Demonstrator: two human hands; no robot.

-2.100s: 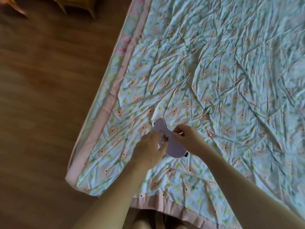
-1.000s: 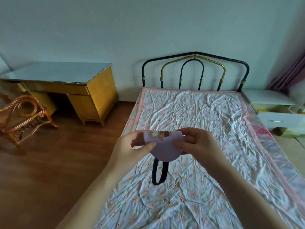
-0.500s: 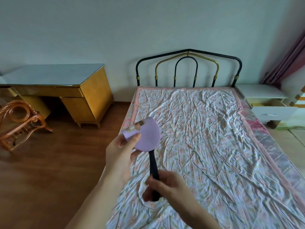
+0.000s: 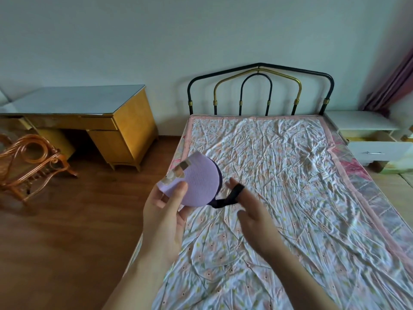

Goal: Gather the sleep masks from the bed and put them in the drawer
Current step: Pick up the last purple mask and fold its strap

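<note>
A lilac sleep mask (image 4: 199,183), folded in half, is pinched by its left edge in my left hand (image 4: 164,211) above the bed's left side. Its black elastic strap (image 4: 230,196) runs right and loops over the fingers of my right hand (image 4: 252,211), which are spread apart. The bed (image 4: 312,198) has a wrinkled floral cover and I see no other mask on it. A white nightstand (image 4: 359,120) stands at the bed's far right with its drawer (image 4: 380,151) pulled out.
A yellow wooden desk (image 4: 125,121) with a glass top stands against the wall at left. A rattan chair (image 4: 29,164) sits in front of it on the wooden floor. The black and gold metal headboard (image 4: 259,90) backs the bed. A dark red curtain (image 4: 393,81) hangs at far right.
Since I lifted the mask off the bed and folded it, my right hand has slid along the strap, come up level with the mask, and now has the strap looped over its fingers.
</note>
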